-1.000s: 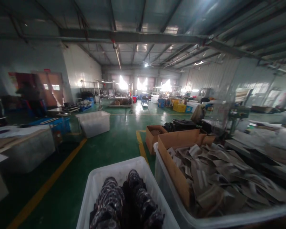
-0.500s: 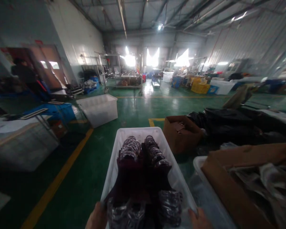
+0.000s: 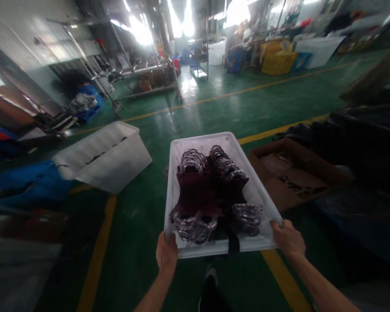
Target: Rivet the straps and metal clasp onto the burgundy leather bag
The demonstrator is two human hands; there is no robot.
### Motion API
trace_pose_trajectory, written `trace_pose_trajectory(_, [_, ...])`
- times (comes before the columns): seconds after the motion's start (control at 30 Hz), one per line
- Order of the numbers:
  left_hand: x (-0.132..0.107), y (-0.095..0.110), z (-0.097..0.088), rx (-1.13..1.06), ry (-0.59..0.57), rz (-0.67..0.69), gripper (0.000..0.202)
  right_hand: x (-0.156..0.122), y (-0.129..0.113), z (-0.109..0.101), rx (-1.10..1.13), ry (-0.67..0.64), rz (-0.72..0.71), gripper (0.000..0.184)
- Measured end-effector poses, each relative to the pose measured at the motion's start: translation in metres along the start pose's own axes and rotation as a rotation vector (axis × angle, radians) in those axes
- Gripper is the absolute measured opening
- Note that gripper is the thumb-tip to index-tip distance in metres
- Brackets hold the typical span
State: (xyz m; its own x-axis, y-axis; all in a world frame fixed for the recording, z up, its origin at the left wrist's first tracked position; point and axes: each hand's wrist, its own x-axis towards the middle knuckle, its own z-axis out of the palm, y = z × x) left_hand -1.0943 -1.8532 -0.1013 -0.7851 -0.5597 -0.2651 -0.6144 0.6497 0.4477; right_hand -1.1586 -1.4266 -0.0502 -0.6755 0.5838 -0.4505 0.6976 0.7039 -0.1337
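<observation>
A white plastic tub [image 3: 203, 251] is in front of me, gripped at its near corners. My left hand [image 3: 167, 252] is closed around the near left corner of the rim. At the near right corner, my right hand [image 3: 288, 237] has its fingers curled over the edge. Dark maroon flat pieces [image 3: 195, 193] lie stacked inside in two rows, with bundles of loops in clear plastic [image 3: 247, 219] at both ends. They look like bags with wrapped handles, though I cannot tell for sure. A black strap [image 3: 234, 245] hangs over the near rim. Below it, my shoe shows on the floor.
An angled white bin [image 3: 117, 167] and a blue container [image 3: 32, 184] stand to the left. An open cardboard box [image 3: 273, 186] is close on the right, beside dark bags [image 3: 370, 134]. Farther ahead are a metal rack [image 3: 149, 69] and a yellow crate [image 3: 277, 63].
My view has tilted down and moved forward, so both hands and forearms now show fully. The white bin on the left and the cardboard box are nearer. Both hands keep hold of the tub.
</observation>
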Motion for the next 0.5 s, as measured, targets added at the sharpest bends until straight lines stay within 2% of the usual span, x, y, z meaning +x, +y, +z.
trace_pose_trajectory(0.07, [0.053, 0.043, -0.001, 0.047, 0.023, -0.103, 0.041, 0.035, -0.051, -0.008, 0.011, -0.019, 0.022, 0.052])
trace_pose_trajectory(0.17, [0.152, 0.112, -0.014, 0.116, 0.007, -0.093, 0.038, 0.076, -0.129, -0.016, 0.017, -0.033, 0.044, 0.051])
trace_pose_trajectory(0.33, [0.342, 0.221, -0.033, 0.191, -0.052, -0.039, 0.037, 0.145, -0.265, -0.028, 0.010, -0.019, 0.129, 0.052])
trace_pose_trajectory(0.5, [0.537, 0.341, -0.024, 0.251, -0.096, 0.141, 0.035, 0.234, -0.399, -0.042, 0.038, 0.046, 0.215, 0.048])
